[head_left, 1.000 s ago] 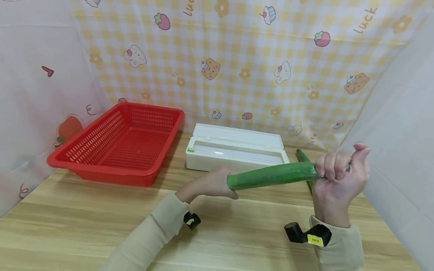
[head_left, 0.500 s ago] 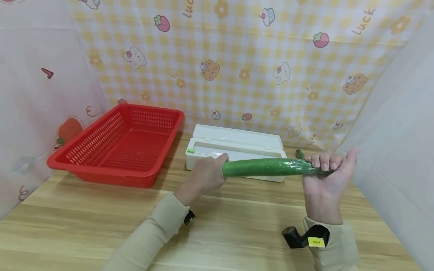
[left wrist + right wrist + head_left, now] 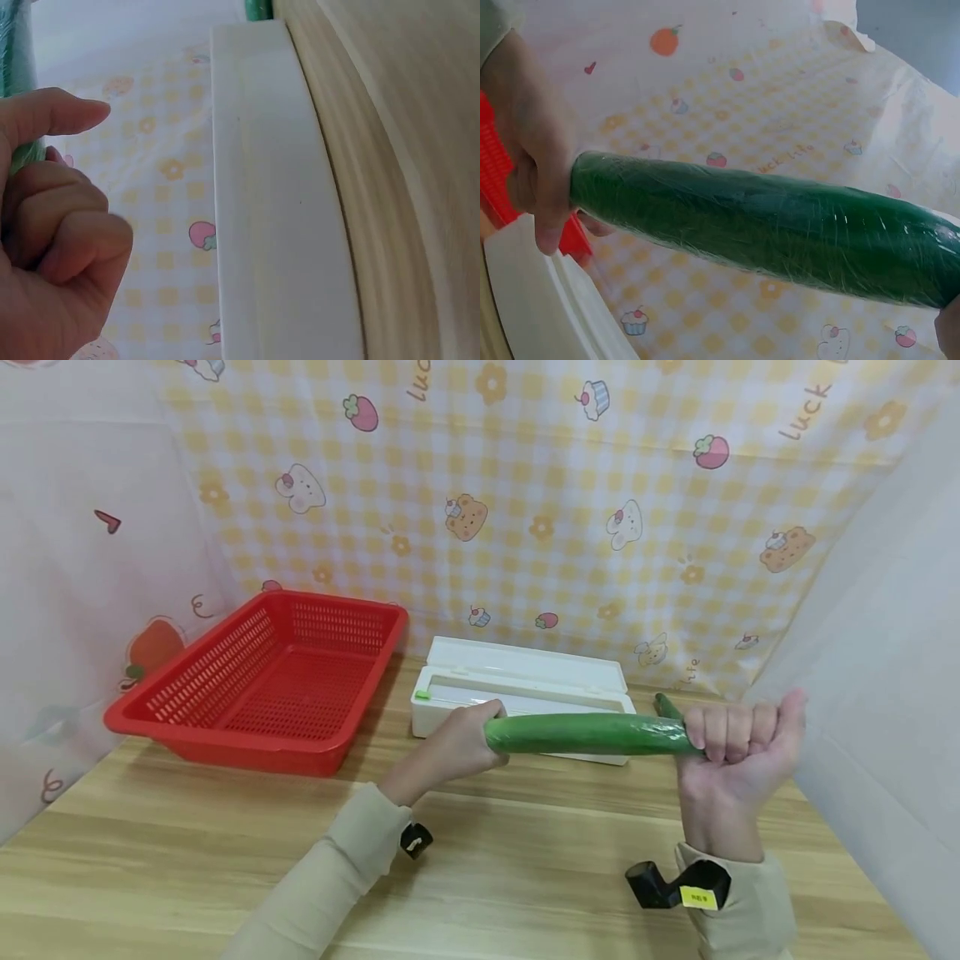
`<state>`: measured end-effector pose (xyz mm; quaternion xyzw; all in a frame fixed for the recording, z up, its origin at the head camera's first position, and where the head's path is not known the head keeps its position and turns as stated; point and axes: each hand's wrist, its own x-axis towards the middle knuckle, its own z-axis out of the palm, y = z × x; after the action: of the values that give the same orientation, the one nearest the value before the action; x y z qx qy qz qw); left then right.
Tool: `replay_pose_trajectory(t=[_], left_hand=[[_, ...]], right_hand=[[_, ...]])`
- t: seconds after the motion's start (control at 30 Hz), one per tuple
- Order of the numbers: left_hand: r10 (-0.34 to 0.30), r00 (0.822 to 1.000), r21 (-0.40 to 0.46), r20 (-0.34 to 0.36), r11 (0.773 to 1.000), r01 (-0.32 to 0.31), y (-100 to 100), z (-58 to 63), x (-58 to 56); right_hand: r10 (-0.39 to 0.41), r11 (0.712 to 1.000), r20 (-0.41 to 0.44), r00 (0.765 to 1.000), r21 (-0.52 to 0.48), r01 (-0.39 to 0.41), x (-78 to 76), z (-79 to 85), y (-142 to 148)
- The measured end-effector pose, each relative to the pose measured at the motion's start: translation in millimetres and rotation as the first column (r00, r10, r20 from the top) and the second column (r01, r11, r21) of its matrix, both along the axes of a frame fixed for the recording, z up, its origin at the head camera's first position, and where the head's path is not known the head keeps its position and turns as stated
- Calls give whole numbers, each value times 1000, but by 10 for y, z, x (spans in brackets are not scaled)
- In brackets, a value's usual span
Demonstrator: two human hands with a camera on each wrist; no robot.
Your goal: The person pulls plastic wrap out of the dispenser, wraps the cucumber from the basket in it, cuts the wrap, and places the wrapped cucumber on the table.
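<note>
A long green cucumber [image 3: 585, 733] wrapped in clear cling film is held nearly level in mid-air between both hands. My left hand [image 3: 467, 745] grips its left end. Around the right end curl the fingers of my right hand [image 3: 738, 752], the thumb pointing up and outward. Wrinkled, shiny film shows along the cucumber [image 3: 757, 225] in the right wrist view. Behind it on the table stands a white cling film dispenser [image 3: 442, 718], lid raised, with a small green slider [image 3: 423, 695] at its left end; the cucumber and left hand cover part of its front.
A red perforated plastic basket [image 3: 247, 752] stands at the back left of the wooden table [image 3: 525, 877]. Partly hidden behind my right hand lies another cucumber [image 3: 665, 705]. A patterned yellow-check curtain [image 3: 540, 577] closes off the back.
The cucumber has gone from tilted, right end higher, to nearly level. My left hand has turned on its end. My right fingers loosened, then curled tight again, slightly further left.
</note>
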<state>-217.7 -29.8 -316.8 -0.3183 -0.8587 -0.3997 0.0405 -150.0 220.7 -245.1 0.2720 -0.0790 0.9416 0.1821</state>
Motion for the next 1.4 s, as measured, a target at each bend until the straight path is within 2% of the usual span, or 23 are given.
replay_pose_trajectory(t=[0.1,0.17,0.2,0.27,0.37,0.4,0.43,0.47,0.53,0.63,0.77,0.87,0.93,1.03,1.07,1.1,1.13,1.17,1.2,1.27,1.33,1.37,1.4], left_hand=[[-11,988,33,152,999,6,11,-9,-27],[-19,965,43,262,999,8,9,-15,-43],[-43,946,52,322,998,27,3,-17,-50],[-117,888,101,444,992,81,-20,-27,-63],[-245,779,194,577,968,161,-62,-36,-72],[-271,758,208,593,961,181,-73,-40,-75],[-268,758,199,595,962,184,-79,-43,-76],[-255,770,175,585,967,187,-82,-41,-76],[-208,811,100,546,978,183,-102,-24,-72],[-149,894,-41,424,982,183,-127,52,-26],[-184,958,-119,222,970,214,-93,149,47],[-213,969,-105,122,968,226,-26,164,72],[-229,969,-82,92,968,237,-1,160,84],[-219,976,-84,18,972,219,-3,150,88],[-204,978,-104,-28,974,200,-15,151,89],[-191,978,-125,-84,976,179,-29,157,90],[-171,975,-150,-144,977,149,-51,167,92],[-149,966,-176,-212,978,112,-76,184,97],[-130,951,-198,-279,977,75,-104,208,105],[-99,917,-230,-386,973,8,-161,254,116],[-76,875,-246,-478,968,-50,-212,294,118],[-68,853,-252,-517,965,-76,-232,310,117],[-61,834,-256,-548,962,-98,-247,320,113]], right_hand=[[-5,1000,-35,999,5,5,11,10,1],[-4,1000,-36,999,6,5,12,12,1],[-9,1000,-42,999,11,9,8,12,0],[-17,1000,-46,999,21,18,2,6,-3],[-23,999,-45,999,29,24,-4,-8,-10],[-26,999,-44,999,31,27,-5,-13,-12],[-28,999,-41,999,32,30,-5,-19,-14],[-28,999,-38,999,31,29,-6,-23,-15],[-31,999,-37,999,35,33,-7,-31,-20],[-32,998,-46,998,45,34,-13,-33,-32],[16,998,-86,996,57,-11,-22,-31,-84],[71,994,-108,992,85,-62,-30,-45,-133],[93,989,-106,990,127,-79,-43,-60,-147],[97,962,-45,994,262,-82,-71,-69,-121],[46,938,-4,999,344,-42,-80,-66,-104],[-9,900,35,999,436,-7,-88,-61,-83],[-84,836,74,994,547,31,-90,-55,-59],[-174,734,100,980,677,62,-88,-46,-32],[-276,587,98,956,804,88,-80,-37,-5],[-433,199,-4,901,975,100,-52,-17,52],[-434,-181,-164,886,979,92,-8,-1,105],[-403,-338,-241,883,936,101,14,7,128],[-365,-457,-297,883,883,108,38,16,141]])
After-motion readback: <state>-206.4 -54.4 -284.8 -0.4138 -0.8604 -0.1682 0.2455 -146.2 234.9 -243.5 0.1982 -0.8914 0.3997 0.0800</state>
